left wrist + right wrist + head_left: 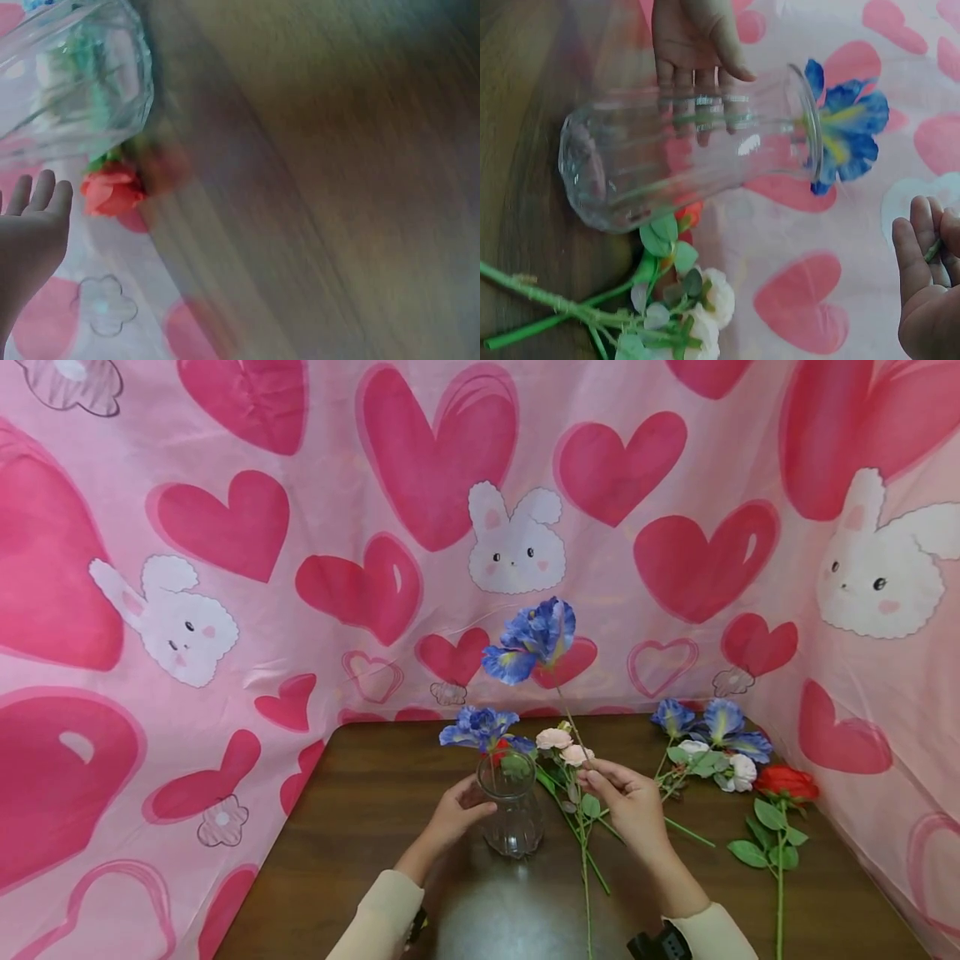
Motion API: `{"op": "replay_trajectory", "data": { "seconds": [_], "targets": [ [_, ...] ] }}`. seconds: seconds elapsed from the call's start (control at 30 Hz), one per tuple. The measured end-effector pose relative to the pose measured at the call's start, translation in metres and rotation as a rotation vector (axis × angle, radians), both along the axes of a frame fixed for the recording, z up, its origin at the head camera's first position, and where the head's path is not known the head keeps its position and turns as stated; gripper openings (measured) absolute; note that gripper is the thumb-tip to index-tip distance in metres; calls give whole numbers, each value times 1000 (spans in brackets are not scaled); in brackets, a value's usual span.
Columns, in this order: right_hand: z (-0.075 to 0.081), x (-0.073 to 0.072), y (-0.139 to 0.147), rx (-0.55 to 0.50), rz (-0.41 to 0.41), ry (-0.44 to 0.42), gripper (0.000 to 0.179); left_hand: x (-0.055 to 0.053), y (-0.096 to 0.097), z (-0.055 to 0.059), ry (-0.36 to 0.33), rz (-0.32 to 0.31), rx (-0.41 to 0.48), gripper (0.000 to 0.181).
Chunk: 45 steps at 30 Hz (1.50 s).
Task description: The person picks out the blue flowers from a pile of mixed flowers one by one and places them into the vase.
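Head view: right of centre, the right hand (628, 800) pinches the thin stem of a blue-and-yellow artificial iris (538, 639); left of it, the left hand (454, 814), fingers loosely extended, is beside a clear, fluted vase (513, 833) upright on the dark wooden desk (367, 827). The iris looks light and soft-petalled, best pinched by its stem.

Left wrist view: blurred; whether the left hand touches the vase, I cannot tell.

Right wrist view: straight left-hand fingers show behind the vase, probably slippery, breakable glass, best steadied round its body.

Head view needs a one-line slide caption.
Right hand holds up a blue flower while the left hand sits beside a glass vase.
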State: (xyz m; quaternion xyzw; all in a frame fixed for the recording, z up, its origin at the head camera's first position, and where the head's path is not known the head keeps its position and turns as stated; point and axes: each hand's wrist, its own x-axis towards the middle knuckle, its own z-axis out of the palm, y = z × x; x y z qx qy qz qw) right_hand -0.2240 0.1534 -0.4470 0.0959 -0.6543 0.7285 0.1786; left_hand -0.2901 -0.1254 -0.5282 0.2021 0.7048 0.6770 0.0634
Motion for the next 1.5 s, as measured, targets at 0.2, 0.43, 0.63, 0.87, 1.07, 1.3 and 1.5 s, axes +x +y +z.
{"op": "replay_trajectory", "data": {
  "seconds": [0.2, 0.43, 0.63, 0.87, 1.07, 1.3, 1.5],
  "targets": [
    [0, 1, -12, -14, 64, -14, 25, 4, -19, 20, 23, 81, 41, 50],
    [6, 3, -22, -18, 104, 13, 24, 12, -31, 52, 99, 144, 76, 32],
    [5, 3, -29, -20, 141, 30, 21, 19, -23, 84, 173, 84, 162, 30],
    [-2, 4, -38, 0, 169, -6, 22, 26, -7, 117, 239, 33, 204, 27],
    [-13, 4, -43, 44, 193, 20, 21, 30, 8, 136, 271, 60, 200, 24],
    [-17, 7, -49, 45, 252, 33, 22, 30, 19, 142, 272, 98, 290, 23],
    [-19, 9, -51, 43, 297, 23, 22, 29, 22, 141, 252, 103, 410, 19]
  ]
}}
